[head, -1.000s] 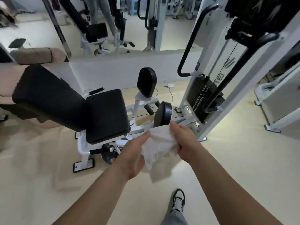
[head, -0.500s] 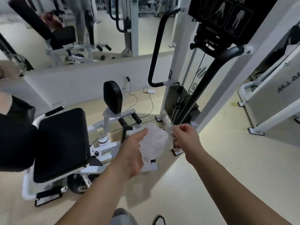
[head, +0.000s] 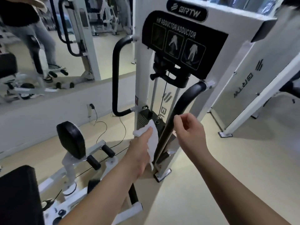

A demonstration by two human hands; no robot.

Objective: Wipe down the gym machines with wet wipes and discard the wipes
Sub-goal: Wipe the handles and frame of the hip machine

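A white hip abductor/adductor machine (head: 215, 51) with a black instruction panel stands in front of me. Its curved black handle bar (head: 180, 108) runs from upper right down to the base. My left hand (head: 139, 153) holds a white wet wipe (head: 153, 135) just left of that bar, in front of the black weight stack (head: 144, 117). My right hand (head: 188, 129) hovers right of the bar with fingers loosely curled and nothing in it.
A black seat (head: 17, 195) and round black leg pad (head: 71, 140) sit at lower left. A second black handle (head: 116, 75) curves on the machine's left side. A wall mirror (head: 48, 46) lies behind; another white machine (head: 253, 88) stands to the right. Cables trail on the floor.
I have stepped closer to the machine's upright. My right hand has let go of the wipe, which my left hand alone now holds, raised beside the black bar.
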